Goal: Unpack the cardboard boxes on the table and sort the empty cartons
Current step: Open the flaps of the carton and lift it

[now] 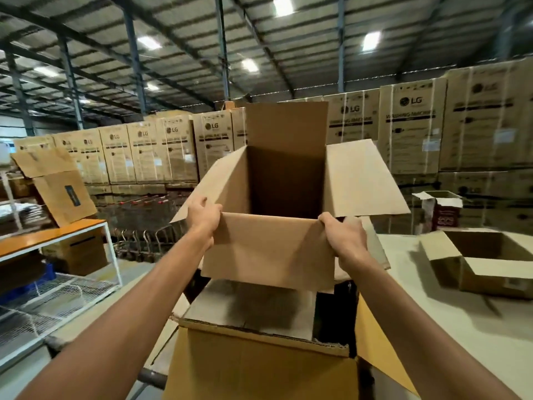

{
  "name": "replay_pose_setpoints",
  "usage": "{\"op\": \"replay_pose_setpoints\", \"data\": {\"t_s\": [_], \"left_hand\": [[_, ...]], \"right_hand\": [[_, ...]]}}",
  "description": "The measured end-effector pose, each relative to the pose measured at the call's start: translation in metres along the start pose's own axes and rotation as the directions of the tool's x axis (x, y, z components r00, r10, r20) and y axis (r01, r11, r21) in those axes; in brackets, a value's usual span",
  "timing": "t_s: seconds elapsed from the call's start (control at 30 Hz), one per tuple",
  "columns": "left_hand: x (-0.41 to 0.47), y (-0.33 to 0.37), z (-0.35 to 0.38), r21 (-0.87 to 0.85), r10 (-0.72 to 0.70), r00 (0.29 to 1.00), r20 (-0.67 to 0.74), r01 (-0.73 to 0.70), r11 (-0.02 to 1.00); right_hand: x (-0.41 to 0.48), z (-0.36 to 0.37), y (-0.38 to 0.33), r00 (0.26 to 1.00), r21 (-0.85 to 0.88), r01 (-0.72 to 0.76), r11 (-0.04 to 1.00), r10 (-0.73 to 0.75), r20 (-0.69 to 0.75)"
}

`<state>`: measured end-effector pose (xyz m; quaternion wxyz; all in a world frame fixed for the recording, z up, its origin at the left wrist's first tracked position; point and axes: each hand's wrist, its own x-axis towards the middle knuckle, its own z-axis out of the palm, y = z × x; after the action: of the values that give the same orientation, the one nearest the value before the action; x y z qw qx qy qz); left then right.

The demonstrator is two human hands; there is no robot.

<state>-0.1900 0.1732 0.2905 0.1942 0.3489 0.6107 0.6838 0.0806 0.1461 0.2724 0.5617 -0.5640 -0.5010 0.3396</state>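
Two hands are gripping one empty carton [268, 249] in mid-air. Left hand [203, 217] is curling over the near flap's 9 o'clock corner and right hand [343, 238] is clamping its 3 o'clock corner. Carton is hanging open-mouthed, flaps splayed, just above a bigger open box [259, 368] at 6 o'clock. Another open carton [484, 272] is sitting on the table [432, 313] at 3 o'clock. Stacked LG boxes [409, 125] are lining the back at 12.

One head-worn wide-angle view looks forward, barely downward, from just behind the raised carton [268, 249] filling its centre; worktop [403, 284] lower right, stacked boxes [409, 125] and roof [202, 39] far beyond
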Motion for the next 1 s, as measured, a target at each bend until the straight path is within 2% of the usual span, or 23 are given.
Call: {"op": "replay_pose_setpoints", "data": {"t_s": [0.17,0.3,0.4,0.47,0.53,0.6,0.7,0.8,0.9,1.0], "left_hand": [[0.022,-0.018,-0.01,-0.001,-0.039,0.997,0.064,0.039,0.999],[0.043,-0.011,-0.015,0.052,0.006,0.99,0.138,-0.013,0.999],[0.051,0.0,-0.016,0.178,0.08,0.972,0.223,-0.121,0.976],[0.056,-0.009,-0.017,0.288,0.074,0.95,0.303,-0.165,0.943],[0.061,-0.031,-0.015,0.427,-0.022,0.916,0.4,-0.166,0.889],[0.064,-0.057,-0.018,0.555,-0.106,0.861,0.497,-0.221,0.802],[0.062,-0.077,-0.026,0.67,-0.192,0.795,0.576,-0.324,0.668],[0.062,-0.077,-0.029,0.718,-0.218,0.783,0.583,-0.371,0.589],[0.07,-0.066,-0.022,0.729,-0.058,0.788,0.613,-0.536,0.426],[0.08,-0.062,-0.003,0.659,0.088,0.74,0.667,-0.641,0.393]], "right_hand": [[-0.014,0.022,-0.006,0.993,-0.084,0.013,0.996,-0.023,-0.119],[-0.018,0.032,-0.013,0.98,-0.061,0.004,0.998,-0.016,-0.198],[-0.011,0.038,-0.017,0.968,-0.027,0.01,1.0,-0.017,-0.252],[-0.004,0.047,-0.013,0.969,-0.018,-0.023,1.0,0.018,-0.248],[0.003,0.052,0.0,0.976,-0.073,-0.096,0.993,0.08,-0.205],[0.007,0.058,0.019,0.979,-0.209,-0.151,0.966,0.117,-0.165],[0.008,0.057,0.043,0.972,-0.409,-0.21,0.888,0.146,-0.182],[0.002,0.047,0.047,0.975,-0.549,-0.213,0.808,0.141,-0.171],[0.005,0.042,0.038,0.987,-0.805,-0.123,0.581,-0.013,-0.161],[0.02,0.05,0.028,0.988,-0.87,0.046,0.491,-0.153,-0.035]]}}
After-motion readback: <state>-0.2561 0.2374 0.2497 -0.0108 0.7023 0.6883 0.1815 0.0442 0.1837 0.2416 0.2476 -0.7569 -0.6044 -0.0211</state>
